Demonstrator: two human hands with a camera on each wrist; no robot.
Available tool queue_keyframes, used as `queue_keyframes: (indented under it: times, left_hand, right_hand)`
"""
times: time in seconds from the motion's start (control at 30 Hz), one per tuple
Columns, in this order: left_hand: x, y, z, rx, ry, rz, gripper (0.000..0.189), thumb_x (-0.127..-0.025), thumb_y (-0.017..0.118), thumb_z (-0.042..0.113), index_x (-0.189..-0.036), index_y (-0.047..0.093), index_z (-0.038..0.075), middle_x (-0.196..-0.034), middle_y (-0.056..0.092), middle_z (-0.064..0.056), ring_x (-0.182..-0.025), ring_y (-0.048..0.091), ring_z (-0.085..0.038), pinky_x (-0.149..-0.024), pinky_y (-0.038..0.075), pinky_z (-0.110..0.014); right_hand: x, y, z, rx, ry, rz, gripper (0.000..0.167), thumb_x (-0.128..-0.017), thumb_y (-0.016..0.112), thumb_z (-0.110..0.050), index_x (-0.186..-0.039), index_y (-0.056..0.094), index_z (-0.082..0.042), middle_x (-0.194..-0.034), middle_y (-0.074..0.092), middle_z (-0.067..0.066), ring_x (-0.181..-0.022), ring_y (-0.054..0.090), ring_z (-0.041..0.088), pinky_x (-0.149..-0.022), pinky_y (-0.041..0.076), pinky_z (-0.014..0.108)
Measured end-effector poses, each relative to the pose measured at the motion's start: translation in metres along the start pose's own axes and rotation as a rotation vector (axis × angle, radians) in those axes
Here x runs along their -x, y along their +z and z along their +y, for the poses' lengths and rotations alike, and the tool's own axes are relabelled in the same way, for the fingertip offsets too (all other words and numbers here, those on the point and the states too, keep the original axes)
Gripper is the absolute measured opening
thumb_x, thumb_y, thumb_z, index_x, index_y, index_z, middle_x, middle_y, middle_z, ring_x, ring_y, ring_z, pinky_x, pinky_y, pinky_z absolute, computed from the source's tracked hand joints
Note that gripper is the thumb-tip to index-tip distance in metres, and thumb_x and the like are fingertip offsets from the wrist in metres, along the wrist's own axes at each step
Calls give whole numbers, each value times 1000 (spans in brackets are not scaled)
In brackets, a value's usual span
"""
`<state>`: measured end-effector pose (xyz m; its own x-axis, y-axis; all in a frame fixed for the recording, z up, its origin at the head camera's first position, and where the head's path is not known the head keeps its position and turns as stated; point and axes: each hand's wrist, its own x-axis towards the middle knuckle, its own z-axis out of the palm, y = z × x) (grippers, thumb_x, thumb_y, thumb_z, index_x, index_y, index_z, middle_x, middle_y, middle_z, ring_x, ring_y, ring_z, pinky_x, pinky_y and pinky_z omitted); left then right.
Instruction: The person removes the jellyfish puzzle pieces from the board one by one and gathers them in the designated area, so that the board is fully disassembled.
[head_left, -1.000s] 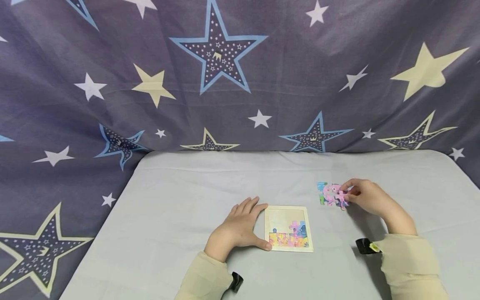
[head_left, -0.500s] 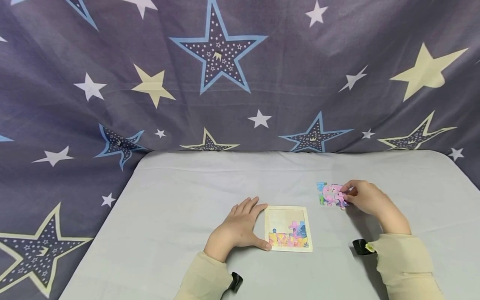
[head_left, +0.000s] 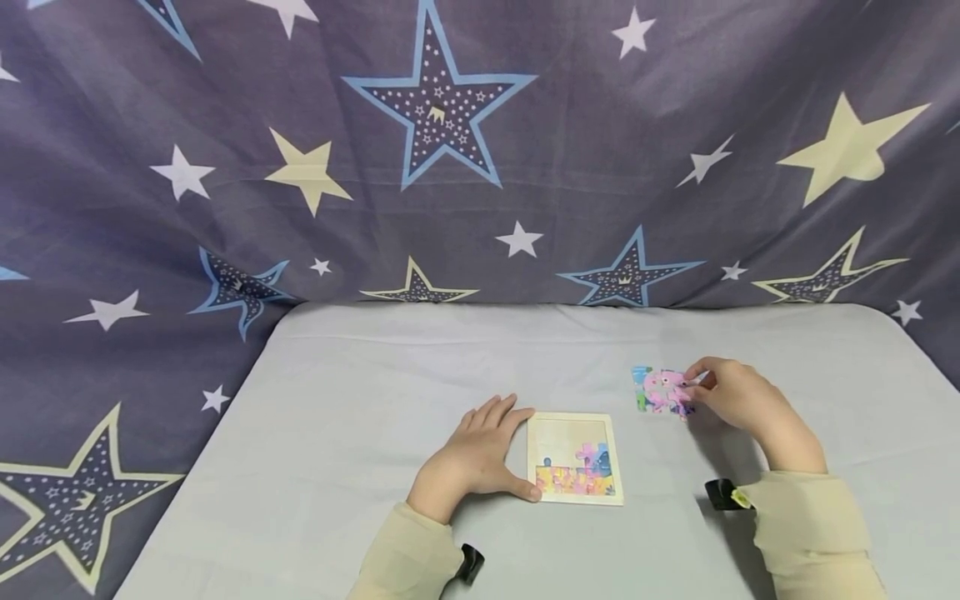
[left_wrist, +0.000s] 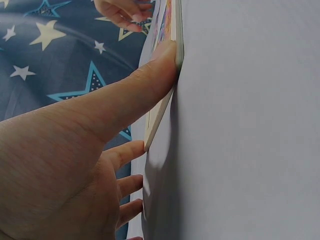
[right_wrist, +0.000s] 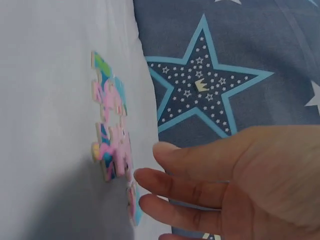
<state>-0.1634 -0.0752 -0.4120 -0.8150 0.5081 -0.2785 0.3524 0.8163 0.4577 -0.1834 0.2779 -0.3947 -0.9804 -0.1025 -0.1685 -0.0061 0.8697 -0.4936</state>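
In the head view, my left hand (head_left: 476, 450) lies at the left side of a square puzzle frame (head_left: 617, 467). Its thumb touches the lower left corner and its index finger the upper left, both fairly straight. Joined puzzle pieces (head_left: 576, 481) fill the frame's bottom, rising at the right; the rest of the tray shows bare. To the right and farther back, my right hand (head_left: 742, 400) reaches over a cluster of loose puzzle pieces (head_left: 660, 392) showing a pink figure. In the right wrist view, its loosely bent fingers (right_wrist: 185, 190) are beside the pieces, with none visibly pinched.
A pale cloth covers the table (head_left: 360, 400). Behind it and at the left hangs a dark star-patterned curtain (head_left: 480, 208). Black straps sit at both wrists, near the beige sleeves (head_left: 810, 517).
The right hand shifts slightly while its fingertips stay at the loose pieces, which now sit closer together. The left hand keeps its place on the frame.
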Motion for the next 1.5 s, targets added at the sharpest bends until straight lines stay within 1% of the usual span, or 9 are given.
queue_keyframes:
  times: [0.27,0.37,0.47,0.57,0.83,1.0,1.1,1.33,1.5]
  left_hand:
    - [-4,2,-1,-17,2,-6,105,-68,87,52,-153,35,19,-163,19,-10,-150,13,-32,-120,13,-53]
    - [-4,4,-2,-15,-3,-6,107,-67,87,53,-154,34,20,-163,18,-9,-150,13,-31,-121,11,-52]
    - [-3,4,-3,-18,-9,-5,108,-67,87,54,-154,34,20,-164,18,-9,-150,13,-31,-121,10,-53]
    - [-1,2,-2,-7,-7,-3,107,-66,88,52,-153,35,18,-163,19,-10,-150,14,-32,-120,12,-54]
    - [-1,2,-2,-18,-3,-4,106,-67,88,53,-153,36,19,-163,21,-9,-150,15,-31,-120,14,-52]
    - [1,1,-2,-18,-12,-4,106,-67,87,53,-153,36,20,-163,21,-8,-150,15,-29,-121,14,-51]
    - [1,1,-1,-18,-10,-4,106,-67,87,54,-153,36,20,-163,21,-8,-150,15,-29,-120,14,-51]
    - [-1,2,-2,-26,-4,-1,105,-68,87,54,-153,36,19,-162,21,-10,-150,15,-31,-120,15,-52]
    - [-1,2,-3,-27,-5,-9,105,-69,86,54,-153,35,19,-163,20,-10,-150,14,-31,-120,14,-52]
  right_hand:
    - [0,3,-11,-49,-102,42,21,-94,65,-10,-110,65,4,-91,69,15,-83,65,31,-71,52,51]
    - [0,6,-17,-82,-152,55,18,-93,65,-8,-108,66,3,-89,69,13,-82,66,29,-70,53,46]
    - [0,10,-26,-131,-171,48,17,-94,65,-9,-107,66,2,-90,68,9,-78,65,23,-64,52,37]
    - [4,12,-38,-181,-194,44,18,-95,65,-8,-109,66,2,-90,68,7,-75,63,21,-59,51,31]
    - [15,28,-60,-183,-278,98,16,-90,71,-6,-106,69,-6,-87,66,-4,-79,60,15,-61,49,27]
    - [20,40,-70,-211,-304,114,14,-89,71,-3,-101,70,-8,-88,66,-5,-80,60,15,-61,50,26]
    - [22,48,-73,-218,-297,88,12,-88,72,-4,-99,70,-9,-88,66,-5,-80,60,14,-63,50,26]
    - [25,62,-77,-253,-297,-36,17,-89,72,-7,-106,69,-6,-89,62,-4,-78,58,12,-65,50,26]
    - [27,69,-80,-216,-288,-83,18,-88,73,-6,-105,68,-9,-85,58,-5,-74,51,11,-62,45,25]
